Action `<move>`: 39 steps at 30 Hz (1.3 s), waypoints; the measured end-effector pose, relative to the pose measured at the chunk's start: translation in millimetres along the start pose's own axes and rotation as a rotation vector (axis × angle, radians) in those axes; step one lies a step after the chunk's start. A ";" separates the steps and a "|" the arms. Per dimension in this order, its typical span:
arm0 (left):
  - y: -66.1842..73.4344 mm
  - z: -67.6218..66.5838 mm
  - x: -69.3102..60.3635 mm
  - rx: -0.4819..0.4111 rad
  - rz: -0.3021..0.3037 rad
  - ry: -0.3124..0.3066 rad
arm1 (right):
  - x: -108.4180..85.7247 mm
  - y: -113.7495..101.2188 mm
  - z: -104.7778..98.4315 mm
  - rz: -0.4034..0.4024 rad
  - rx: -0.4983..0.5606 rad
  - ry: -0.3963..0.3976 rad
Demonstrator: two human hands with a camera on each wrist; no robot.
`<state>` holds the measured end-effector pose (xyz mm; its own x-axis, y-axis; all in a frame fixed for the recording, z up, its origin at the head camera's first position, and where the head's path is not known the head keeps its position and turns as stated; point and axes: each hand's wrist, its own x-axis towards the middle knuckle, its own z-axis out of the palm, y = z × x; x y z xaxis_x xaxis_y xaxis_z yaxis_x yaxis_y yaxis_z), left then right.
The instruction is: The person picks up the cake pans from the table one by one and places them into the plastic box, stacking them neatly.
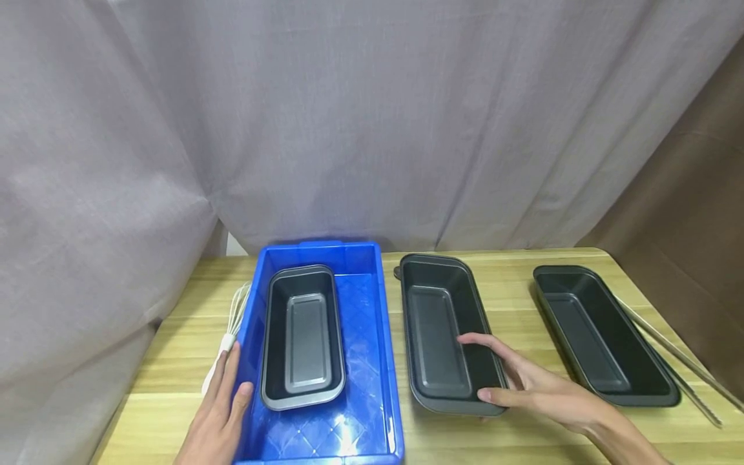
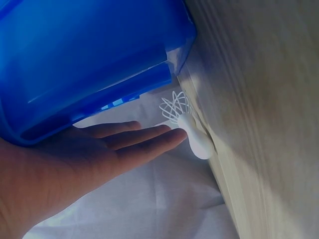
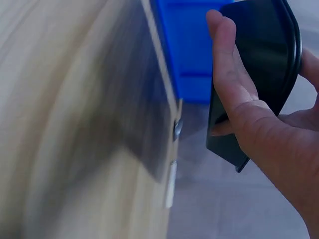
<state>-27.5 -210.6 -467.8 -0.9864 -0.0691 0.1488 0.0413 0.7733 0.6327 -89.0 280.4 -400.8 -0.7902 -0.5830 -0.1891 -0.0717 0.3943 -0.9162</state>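
My right hand (image 1: pixel 531 387) grips the near right corner of a dark loaf pan (image 1: pixel 438 342), its thumb at the rim and a finger over the inside. In the right wrist view, the pan (image 3: pixel 264 50) is off the table with other fingers against its outside. A smaller loaf pan (image 1: pixel 308 342) lies in the left part of the blue bin (image 1: pixel 366 374). My left hand (image 1: pixel 216 413) is at the bin's left side, fingers extended. A white-handled whisk (image 1: pixel 217 361) lies just beyond those fingertips; the left wrist view shows its rounded handle (image 2: pixel 197 139).
Another dark loaf pan (image 1: pixel 593 342) stands at the right of the wooden table (image 1: pixel 511 278). Long metal tongs (image 1: pixel 680 352) lie behind it, partly hidden. A small dark rounded end (image 1: pixel 398 272) pokes out by the held pan. Grey cloth (image 1: pixel 349 129) hangs behind the table.
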 end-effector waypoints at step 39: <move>12.4 2.2 7.6 -0.048 -0.061 -0.072 | 102.9 -81.3 64.1 0.041 0.407 -0.274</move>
<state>-34.9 -200.2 -460.4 -0.9962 -0.0680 0.0551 -0.0130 0.7378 0.6749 -125.5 142.9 -368.4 -0.5945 -0.7597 -0.2635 0.2423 0.1432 -0.9596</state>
